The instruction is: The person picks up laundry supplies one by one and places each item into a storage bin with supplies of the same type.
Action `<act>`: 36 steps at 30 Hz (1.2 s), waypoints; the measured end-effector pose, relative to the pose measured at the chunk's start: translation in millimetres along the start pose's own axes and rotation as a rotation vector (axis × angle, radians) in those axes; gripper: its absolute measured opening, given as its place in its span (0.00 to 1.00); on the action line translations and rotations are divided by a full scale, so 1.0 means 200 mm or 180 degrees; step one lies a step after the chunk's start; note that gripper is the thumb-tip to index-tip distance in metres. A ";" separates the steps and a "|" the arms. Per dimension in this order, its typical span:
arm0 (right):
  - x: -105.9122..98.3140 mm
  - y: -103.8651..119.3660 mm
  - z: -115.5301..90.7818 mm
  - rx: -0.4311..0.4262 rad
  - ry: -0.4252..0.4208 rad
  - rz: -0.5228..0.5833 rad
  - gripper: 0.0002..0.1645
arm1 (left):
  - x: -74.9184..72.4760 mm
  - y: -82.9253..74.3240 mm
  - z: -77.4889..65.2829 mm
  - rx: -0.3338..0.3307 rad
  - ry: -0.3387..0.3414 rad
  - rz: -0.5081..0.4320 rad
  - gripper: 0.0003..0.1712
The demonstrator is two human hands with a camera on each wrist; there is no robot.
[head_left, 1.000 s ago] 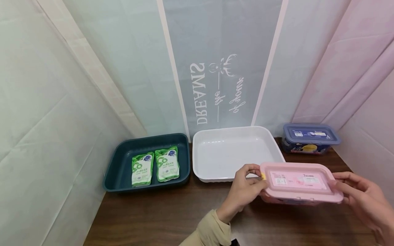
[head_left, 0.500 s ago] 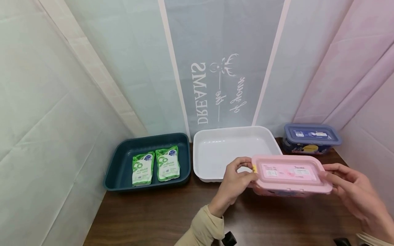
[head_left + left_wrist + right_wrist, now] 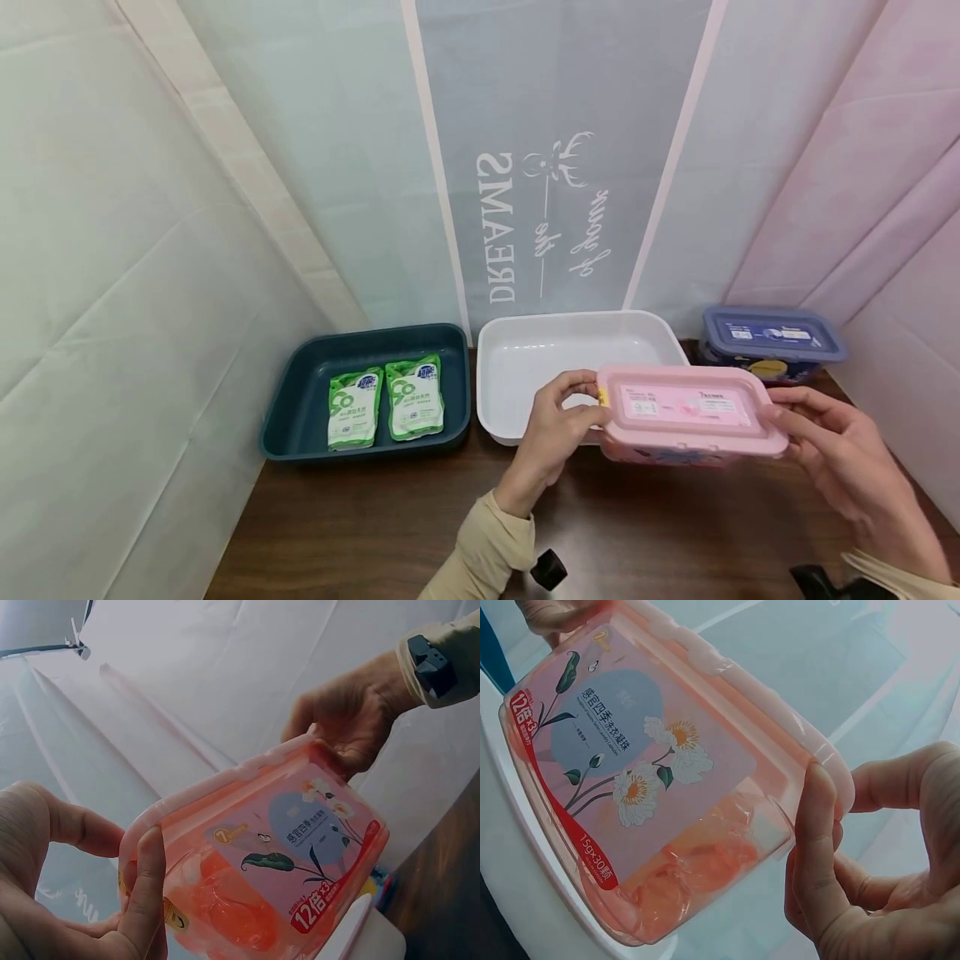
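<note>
The pink box (image 3: 686,408) lies lengthwise from left to right, its right end tipped slightly nearer the person, lid upward, printed front panel (image 3: 307,840) toward the person. It is held above the table (image 3: 637,533), overlapping the white tray's (image 3: 547,354) near right part in the head view. The left hand (image 3: 553,433) pinches its left end, the right hand (image 3: 840,446) its right. Against a second ago, the box sits farther left and farther from the person.

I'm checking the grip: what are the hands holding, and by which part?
A pink lidded tub, by its lid rim: left hand at one short end, right hand at the other.
</note>
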State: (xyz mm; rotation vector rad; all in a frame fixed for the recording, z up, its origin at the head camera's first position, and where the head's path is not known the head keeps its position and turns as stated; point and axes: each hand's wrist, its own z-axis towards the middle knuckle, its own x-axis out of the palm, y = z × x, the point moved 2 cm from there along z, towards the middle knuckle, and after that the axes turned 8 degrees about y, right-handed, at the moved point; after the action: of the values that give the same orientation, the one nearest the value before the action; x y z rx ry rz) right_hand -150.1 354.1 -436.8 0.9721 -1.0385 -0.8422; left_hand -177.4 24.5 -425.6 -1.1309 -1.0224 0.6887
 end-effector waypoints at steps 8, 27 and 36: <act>0.04 0.01 0.03 -0.0059 0.0120 0.0114 0.25 | -0.05 -0.02 0.00 0.0051 -0.0005 0.0000 0.28; 0.19 0.06 0.20 -0.0037 0.0356 0.0036 0.24 | -0.18 -0.13 -0.01 -0.0006 -0.0130 0.0473 0.27; 0.26 0.05 0.26 0.0140 0.0343 -0.0394 0.21 | -0.26 -0.18 -0.02 0.0003 -0.0124 0.0435 0.30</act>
State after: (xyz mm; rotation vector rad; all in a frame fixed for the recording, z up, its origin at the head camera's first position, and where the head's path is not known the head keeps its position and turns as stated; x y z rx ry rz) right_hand -183.3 298.2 -400.9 1.1161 -0.9148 -0.8617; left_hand -197.2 -33.4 -408.2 -1.1986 -0.9841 0.8227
